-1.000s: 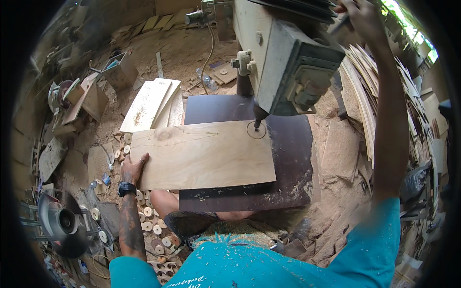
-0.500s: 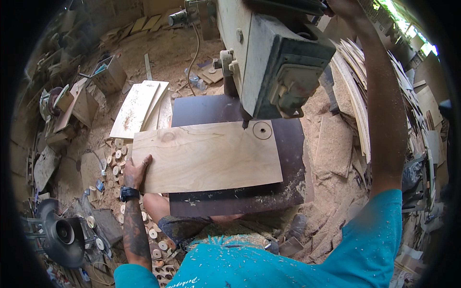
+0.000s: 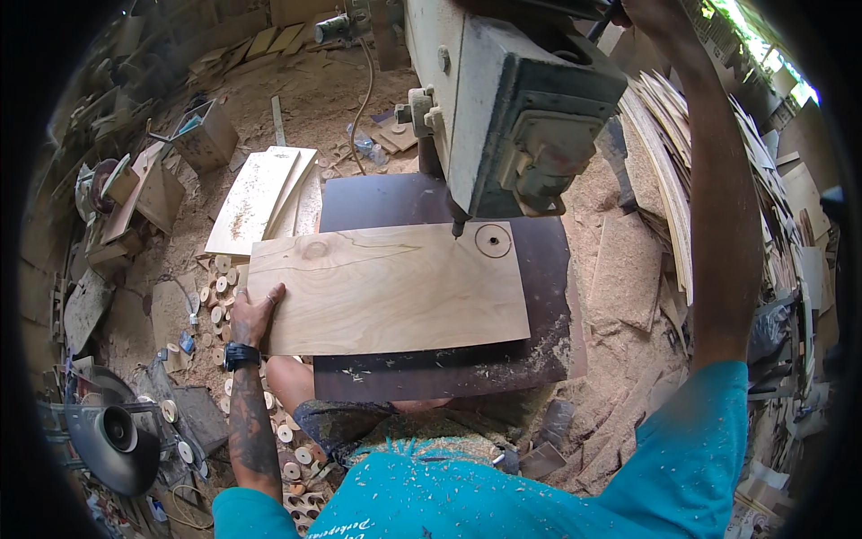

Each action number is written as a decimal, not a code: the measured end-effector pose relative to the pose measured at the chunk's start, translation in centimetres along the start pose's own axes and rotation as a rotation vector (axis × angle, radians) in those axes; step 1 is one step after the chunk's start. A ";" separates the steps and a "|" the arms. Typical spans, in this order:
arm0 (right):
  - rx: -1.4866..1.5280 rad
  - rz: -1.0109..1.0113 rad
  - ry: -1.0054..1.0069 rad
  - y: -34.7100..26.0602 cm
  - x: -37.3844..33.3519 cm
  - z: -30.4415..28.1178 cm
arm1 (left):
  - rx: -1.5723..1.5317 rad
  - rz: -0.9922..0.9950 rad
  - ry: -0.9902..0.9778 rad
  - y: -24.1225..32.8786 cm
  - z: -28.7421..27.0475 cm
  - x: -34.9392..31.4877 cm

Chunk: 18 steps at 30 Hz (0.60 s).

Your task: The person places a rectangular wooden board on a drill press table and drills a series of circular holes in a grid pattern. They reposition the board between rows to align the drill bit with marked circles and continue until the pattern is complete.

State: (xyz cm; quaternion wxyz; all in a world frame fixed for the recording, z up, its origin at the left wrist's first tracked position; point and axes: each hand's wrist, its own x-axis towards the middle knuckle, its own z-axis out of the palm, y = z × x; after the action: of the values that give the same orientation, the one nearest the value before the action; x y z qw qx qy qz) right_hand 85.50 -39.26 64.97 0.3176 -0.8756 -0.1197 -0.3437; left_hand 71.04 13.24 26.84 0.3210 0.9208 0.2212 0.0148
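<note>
A light wooden board (image 3: 386, 296) lies across the dark machine table (image 3: 377, 199). My left hand (image 3: 256, 313) grips its left end, thumb on top, the other fingers partly hidden at the edge. Near the board's far right corner is a round cut (image 3: 493, 241) with a small hole in its centre. Just left of this circle, the drill press (image 3: 530, 135) holds its dark bit (image 3: 458, 226) over the board; whether the tip touches the wood is hard to tell. High at the right, my right hand (image 3: 642, 13) is closed round the dark lever (image 3: 603, 22) of the press, partly cut off by the frame.
More boards (image 3: 256, 202) are stacked beyond the left end. Several small wooden discs (image 3: 215, 292) lie on the sawdust floor below. A fan (image 3: 117, 431) stands at the lower left. Long wooden strips (image 3: 660, 162) lean in a pile at the right.
The board has shifted very slightly right and away from me, with my left hand still on it. My right hand remains at the lever, slightly moved.
</note>
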 end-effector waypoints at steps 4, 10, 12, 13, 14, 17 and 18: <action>-0.029 -0.095 0.029 0.0 -0.9 -0.6 | -0.022 0.015 0.020 -0.2 0.2 0.3; -0.023 -0.159 0.021 -0.3 -1.4 -1.0 | -0.064 0.050 0.038 0.1 0.3 0.1; -0.059 -0.181 0.038 -0.7 -1.8 -1.1 | -0.088 0.059 0.038 0.4 0.2 -0.1; -0.053 -0.157 0.052 -0.9 -2.0 -1.0 | -0.072 0.057 0.037 0.6 0.1 -0.2; -0.047 -0.133 0.064 -1.1 -2.1 -0.9 | -0.066 0.049 0.028 0.7 0.0 -0.3; -0.051 -0.109 0.117 -1.0 -2.7 -0.7 | -0.075 0.032 0.022 0.9 -0.1 -0.3; -0.057 -0.109 0.137 -0.7 -2.6 -0.7 | -0.083 0.027 0.022 0.9 -0.1 -0.2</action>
State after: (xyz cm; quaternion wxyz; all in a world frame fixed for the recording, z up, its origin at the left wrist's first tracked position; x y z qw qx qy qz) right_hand 82.91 -39.16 63.91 0.2808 -0.8509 -0.1355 -0.4228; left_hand 71.18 12.59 27.42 0.3561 0.9094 0.2114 0.0385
